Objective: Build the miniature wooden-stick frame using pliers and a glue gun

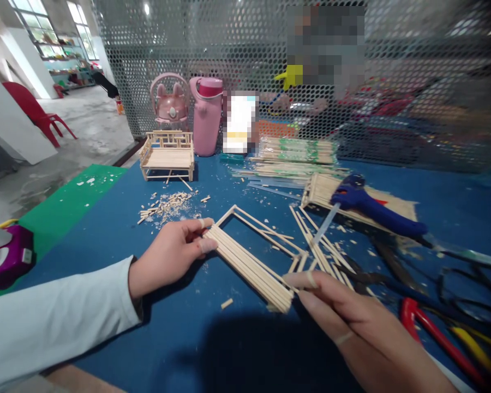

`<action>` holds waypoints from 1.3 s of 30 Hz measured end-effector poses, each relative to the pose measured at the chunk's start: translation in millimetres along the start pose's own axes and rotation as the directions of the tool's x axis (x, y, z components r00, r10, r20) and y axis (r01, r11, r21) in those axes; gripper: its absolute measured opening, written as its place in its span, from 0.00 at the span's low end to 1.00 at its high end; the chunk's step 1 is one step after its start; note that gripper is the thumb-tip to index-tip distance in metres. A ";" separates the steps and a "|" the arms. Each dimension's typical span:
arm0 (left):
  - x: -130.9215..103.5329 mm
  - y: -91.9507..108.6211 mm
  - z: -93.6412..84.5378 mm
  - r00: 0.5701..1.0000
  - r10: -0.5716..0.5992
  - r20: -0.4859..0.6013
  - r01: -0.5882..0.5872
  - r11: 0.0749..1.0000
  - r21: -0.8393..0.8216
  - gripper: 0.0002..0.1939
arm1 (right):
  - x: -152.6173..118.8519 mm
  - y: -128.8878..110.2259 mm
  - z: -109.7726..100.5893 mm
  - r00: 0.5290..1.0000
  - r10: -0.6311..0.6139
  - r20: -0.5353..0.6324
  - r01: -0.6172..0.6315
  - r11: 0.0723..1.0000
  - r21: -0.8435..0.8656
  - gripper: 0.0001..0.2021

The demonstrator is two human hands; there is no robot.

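Observation:
A frame of thin wooden sticks (251,267) lies tilted over the blue tabletop, with a row of sticks side by side along its near part and an open rectangle behind. My left hand (175,251) pinches its left end between thumb and fingers. At the right end, the thumb and forefinger of my right hand (339,311) close on the frame's corner. Loose sticks (317,240) lie just beyond my right hand. A blue glue gun (376,210) rests behind them, its clear glue stick pointing toward the sticks.
A small stick-built bench (167,158) stands at the back left, near a pink bottle (207,117). Cut stick pieces (169,206) are scattered before it. Packaged sticks (297,150) lie behind. Red-handled pliers (433,333) and cables are at right; a purple device (12,259) is left.

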State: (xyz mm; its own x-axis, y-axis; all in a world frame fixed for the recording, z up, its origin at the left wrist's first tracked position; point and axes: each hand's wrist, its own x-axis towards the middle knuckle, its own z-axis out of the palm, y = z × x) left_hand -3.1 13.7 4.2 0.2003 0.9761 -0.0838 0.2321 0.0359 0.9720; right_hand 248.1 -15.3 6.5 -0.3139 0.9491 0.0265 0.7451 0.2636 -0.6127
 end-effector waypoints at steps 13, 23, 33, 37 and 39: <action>-5.2 1.0 -2.5 0.998 -0.033 -0.051 0.041 0.985 0.165 0.23 | -5.3 -14.4 -5.1 0.997 0.022 0.077 -0.032 0.991 0.131 0.08; -7.6 5.5 -1.0 0.992 -0.052 -0.112 0.078 0.967 0.242 0.25 | -9.7 -23.6 1.9 0.992 0.102 -0.072 -0.093 0.989 0.115 0.07; -8.4 -1.6 0.3 0.995 -0.005 -0.099 0.033 0.959 0.280 0.24 | -11.2 -22.9 1.9 0.989 0.007 -0.145 0.003 0.997 0.071 0.10; -7.9 -7.2 -1.8 0.982 0.158 -0.103 -0.095 0.885 0.456 0.22 | -9.7 -22.4 2.5 0.987 0.006 -0.163 -0.004 1.000 0.016 0.10; -7.3 -6.4 -2.3 0.974 0.205 -0.094 -0.127 0.842 0.525 0.21 | -9.1 -22.7 2.6 0.989 0.033 -0.144 -0.031 0.999 0.020 0.10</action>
State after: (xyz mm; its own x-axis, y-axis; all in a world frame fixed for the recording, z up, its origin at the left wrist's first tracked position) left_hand -8.2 6.8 -0.9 0.1531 0.9785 0.1385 0.6695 -0.2057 0.7137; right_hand 232.5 -30.4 18.1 -0.2009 0.9723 0.1196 0.7428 0.2308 -0.6285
